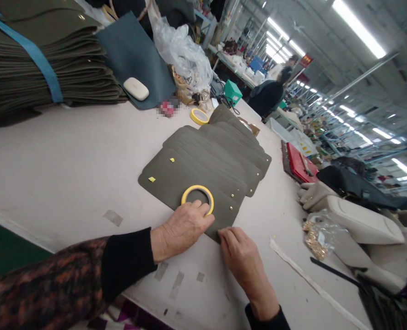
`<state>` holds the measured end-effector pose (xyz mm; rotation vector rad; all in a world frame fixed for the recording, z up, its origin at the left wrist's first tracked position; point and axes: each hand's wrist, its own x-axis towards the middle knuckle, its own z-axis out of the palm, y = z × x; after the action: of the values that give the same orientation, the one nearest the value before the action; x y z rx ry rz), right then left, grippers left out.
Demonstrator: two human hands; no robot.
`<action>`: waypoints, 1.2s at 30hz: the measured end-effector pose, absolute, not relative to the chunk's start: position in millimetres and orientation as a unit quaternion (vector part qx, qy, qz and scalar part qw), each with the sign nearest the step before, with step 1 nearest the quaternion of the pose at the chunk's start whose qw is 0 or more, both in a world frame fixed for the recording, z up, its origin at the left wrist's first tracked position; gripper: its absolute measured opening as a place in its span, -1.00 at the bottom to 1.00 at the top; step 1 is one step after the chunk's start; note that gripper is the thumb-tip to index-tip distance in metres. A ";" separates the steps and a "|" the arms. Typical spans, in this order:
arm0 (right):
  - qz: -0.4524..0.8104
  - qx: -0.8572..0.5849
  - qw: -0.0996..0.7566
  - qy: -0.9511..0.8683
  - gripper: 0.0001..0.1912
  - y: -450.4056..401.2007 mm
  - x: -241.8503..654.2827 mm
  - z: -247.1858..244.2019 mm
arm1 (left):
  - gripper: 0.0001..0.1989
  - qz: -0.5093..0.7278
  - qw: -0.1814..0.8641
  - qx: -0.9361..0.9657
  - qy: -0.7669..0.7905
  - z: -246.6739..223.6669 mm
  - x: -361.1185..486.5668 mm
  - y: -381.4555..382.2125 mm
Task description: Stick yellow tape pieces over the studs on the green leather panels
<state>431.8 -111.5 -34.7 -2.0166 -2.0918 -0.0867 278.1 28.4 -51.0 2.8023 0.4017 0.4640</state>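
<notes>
My left hand [186, 227] is closed around the near edge of a roll of yellow tape [208, 191], held over the dark olive panels. These flat panels [206, 156] lie overlapped in a fanned row on the pale table. Small gold studs [231, 208] dot their right side, and two yellow tape bits [151, 179] stick to the nearest panel's left side. At that panel's near corner, my right hand [241, 254] has its fingers pinched together; whatever sits between the fingertips is hidden.
A tall strapped stack of olive pieces [48, 68] stands back left, beside a dark blue sheet [134, 55] with a white case [136, 89]. Another yellow tape roll [199, 116] lies behind the panels. Cream bags [357, 215] and a red item [299, 160] line the right. A person [268, 94] sits farther back.
</notes>
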 end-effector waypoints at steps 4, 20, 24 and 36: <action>-0.006 -0.723 0.067 -0.687 -0.77 -98.2 432.3 -34.2 | -0.85 0.165 0.143 0.966 0.141 -51.4 276.9 29.2; 0.076 -0.797 0.345 -0.490 -0.81 -114.0 405.9 -23.3 | -0.44 0.277 0.324 0.900 0.095 -22.3 259.8 29.7; -0.002 -0.705 0.413 -0.577 -0.77 -115.1 395.6 -16.1 | -0.50 0.261 0.310 0.909 0.095 -22.9 254.9 23.3; -0.150 -0.652 0.385 -0.635 -0.84 -109.1 387.9 -24.3 | -0.84 0.204 0.285 0.934 0.072 -18.2 256.6 12.4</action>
<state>387.9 -109.1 -24.3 -1.6613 -1.6179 -0.3814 256.6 12.4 -18.2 2.4968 0.1931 0.5449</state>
